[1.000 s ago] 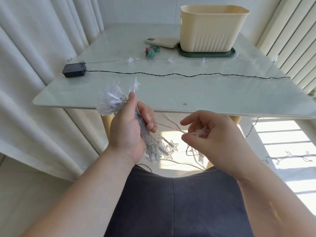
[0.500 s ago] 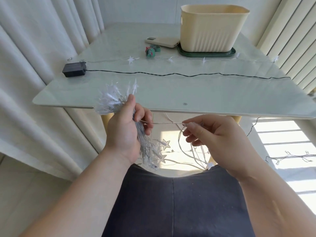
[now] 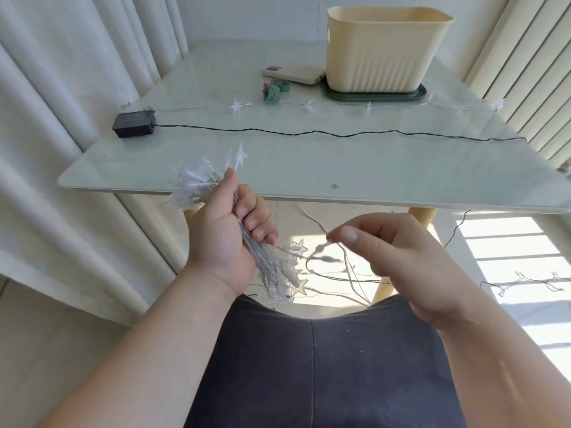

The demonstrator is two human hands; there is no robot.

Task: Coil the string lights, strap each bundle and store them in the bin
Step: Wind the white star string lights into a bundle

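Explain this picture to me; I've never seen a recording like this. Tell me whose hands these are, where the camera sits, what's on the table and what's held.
No machine here: a person works with bare hands, and the one camera is worn on the head, looking forward and down. The left hand grips a coiled bundle of star lights; the right hand pinches the loose strand leading from it. On the glass table stand a cream bin on a green tray, a flat cream device, green straps, a black battery box with its black wire, and another star string.
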